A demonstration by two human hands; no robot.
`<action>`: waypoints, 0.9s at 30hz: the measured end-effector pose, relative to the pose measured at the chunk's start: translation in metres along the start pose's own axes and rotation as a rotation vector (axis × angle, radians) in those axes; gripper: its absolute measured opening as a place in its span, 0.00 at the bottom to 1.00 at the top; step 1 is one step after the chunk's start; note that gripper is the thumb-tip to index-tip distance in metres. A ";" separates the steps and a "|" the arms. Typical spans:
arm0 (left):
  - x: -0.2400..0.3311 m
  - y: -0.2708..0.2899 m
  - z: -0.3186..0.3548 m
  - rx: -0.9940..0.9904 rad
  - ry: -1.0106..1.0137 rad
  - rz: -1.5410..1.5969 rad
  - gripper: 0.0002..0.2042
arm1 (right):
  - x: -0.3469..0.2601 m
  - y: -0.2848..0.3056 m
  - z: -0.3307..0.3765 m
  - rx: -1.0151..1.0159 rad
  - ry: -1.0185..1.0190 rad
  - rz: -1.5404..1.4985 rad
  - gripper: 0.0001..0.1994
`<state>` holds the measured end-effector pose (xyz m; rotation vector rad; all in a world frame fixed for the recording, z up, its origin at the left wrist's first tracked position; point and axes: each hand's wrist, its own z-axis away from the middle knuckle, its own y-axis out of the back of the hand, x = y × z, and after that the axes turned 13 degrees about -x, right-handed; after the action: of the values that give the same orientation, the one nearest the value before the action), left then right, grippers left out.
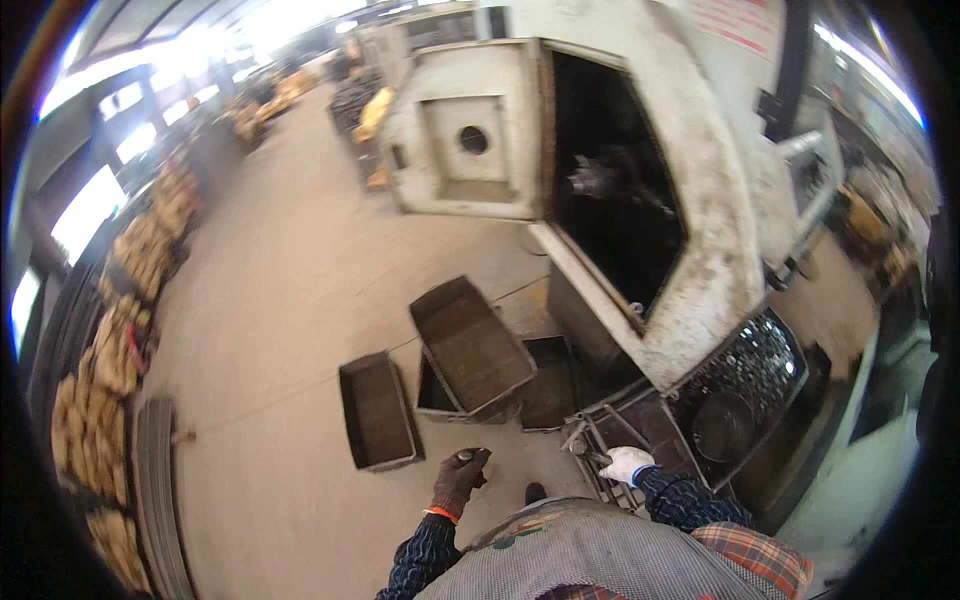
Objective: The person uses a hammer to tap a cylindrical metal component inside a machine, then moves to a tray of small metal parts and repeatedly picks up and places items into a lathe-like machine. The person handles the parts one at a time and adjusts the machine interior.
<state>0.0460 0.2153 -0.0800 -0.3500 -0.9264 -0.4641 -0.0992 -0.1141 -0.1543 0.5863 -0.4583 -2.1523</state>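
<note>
Far left of the left hand's fingers, sacks (95,440) lie in a long row by the wall, and nearer to the fingers long strips (160,490) lie side by side on the floor (250,340). Well ahead of the fingers and a little to their left, a co-worker (350,105) stands, blurred, with something yellow by them. Just ahead and left of the fingers is a narrow tray (380,410), its inside bare and dark.

The left hand (457,484), in a dark glove with an orange cuff, is above the floor with its fingers (478,462) curled; I cannot tell whether they close on anything. Ahead of them a wider tray (470,335) sits tilted on other trays, and the machine's open door (470,190) stands beyond. A shoe (535,492) shows to their right.

Farther right, the right hand (629,465), in a white glove, has its fingers clamped on a metal bar (592,456), which points left from them over a frame (628,428); whether bar and frame touch is unclear. Ahead of these fingers is the dark opening (620,180) of the pale machine (715,230). To their right, beside the frame, a bin (680,395) holds shiny chips (755,350), with a round dark dish (723,425) nearest to the fingers.
</note>
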 end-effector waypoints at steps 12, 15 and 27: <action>0.124 -0.143 -0.189 -0.713 -0.194 -0.729 0.22 | 0.079 0.027 0.062 0.142 -0.389 -0.581 0.35; 0.116 -0.140 -0.199 -0.870 -0.181 -0.819 0.23 | 0.070 0.020 0.068 0.214 -0.451 -0.738 0.27; 0.118 0.062 -0.243 -0.401 0.278 -0.689 0.18 | 0.021 0.063 0.042 0.147 -0.464 -0.781 0.27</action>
<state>0.3045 0.1243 -0.1238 -0.3102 -0.6581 -1.3087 -0.0938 -0.1627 -0.0929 0.3650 -0.7264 -3.0468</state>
